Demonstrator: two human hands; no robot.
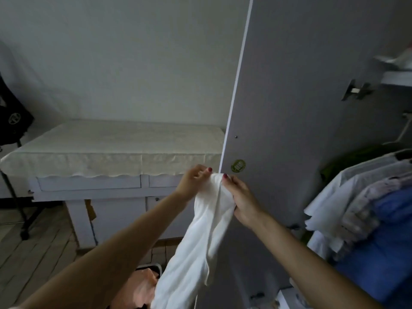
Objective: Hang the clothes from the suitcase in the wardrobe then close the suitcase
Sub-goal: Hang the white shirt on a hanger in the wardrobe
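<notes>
Both hands raised: my left hand (193,179) and right hand (242,200) pinch the top of a white garment (200,237), fingers curled into its cloth, held before the open wardrobe door (289,108). Items, largest first: door; table with a cream cloth (111,148), left; hung clothes (365,210) inside the wardrobe, right; white garment trailing down; peach clothing (140,291) below, apparently in the suitcase, mostly hidden. Step, I judge: readying this garment. No hanger in hand; next it needs one, then the rail.
</notes>
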